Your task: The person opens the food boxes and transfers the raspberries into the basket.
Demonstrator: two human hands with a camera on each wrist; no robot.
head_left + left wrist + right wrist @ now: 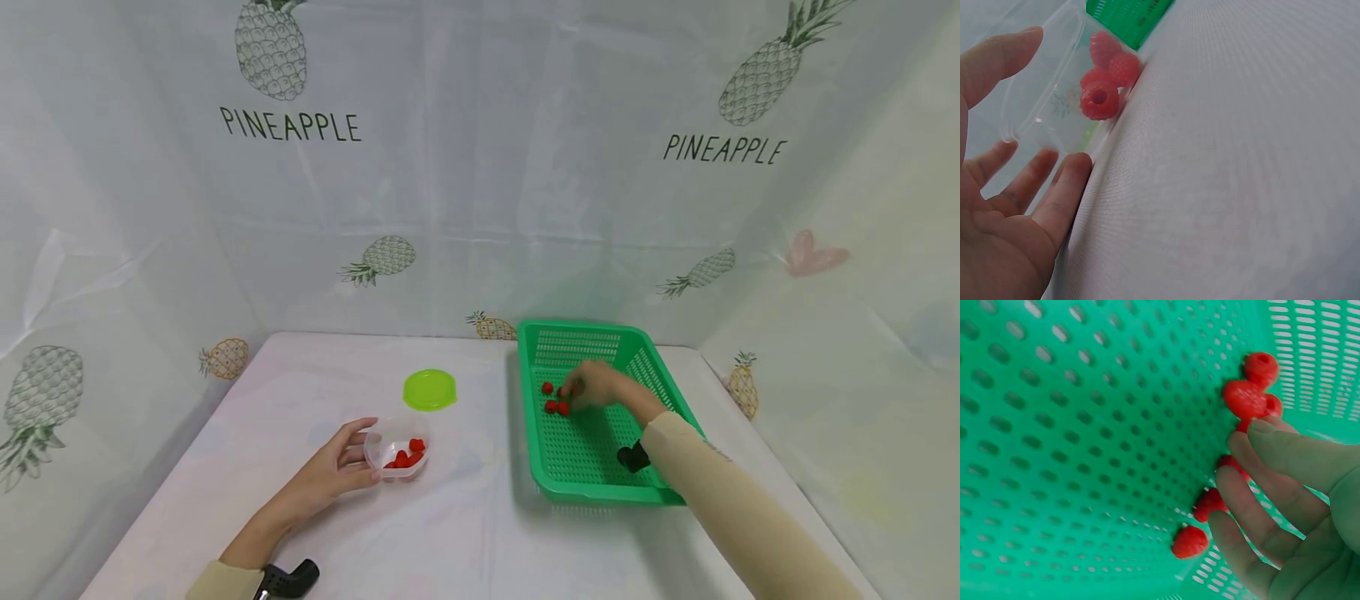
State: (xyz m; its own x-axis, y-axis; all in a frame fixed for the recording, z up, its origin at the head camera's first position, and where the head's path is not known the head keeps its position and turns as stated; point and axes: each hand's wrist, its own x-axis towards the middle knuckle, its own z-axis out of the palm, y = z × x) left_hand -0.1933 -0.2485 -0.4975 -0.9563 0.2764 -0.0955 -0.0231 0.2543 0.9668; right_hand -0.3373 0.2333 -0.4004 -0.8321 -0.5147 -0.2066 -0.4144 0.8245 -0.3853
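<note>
My left hand (330, 475) holds a small clear plastic container (375, 451) at its left side, thumb toward the front and fingers behind. Several red raspberries (1099, 100) lie in the container. On the right, my right hand (596, 385) reaches down into a green plastic basket (534, 450). Several more raspberries (1190, 542) lie in the basket near its perforated wall. The right thumb and index fingertip come together right at one partly hidden raspberry (1243, 425); I cannot tell whether they pinch it. The other fingers of that hand extend loosely beside further raspberries.
A round lime-green lid (430, 390) lies on the table behind the container. The basket stands at the right rear of the cloth-covered table (465, 533). Pineapple-printed sheets (480, 167) hang close behind and at both sides.
</note>
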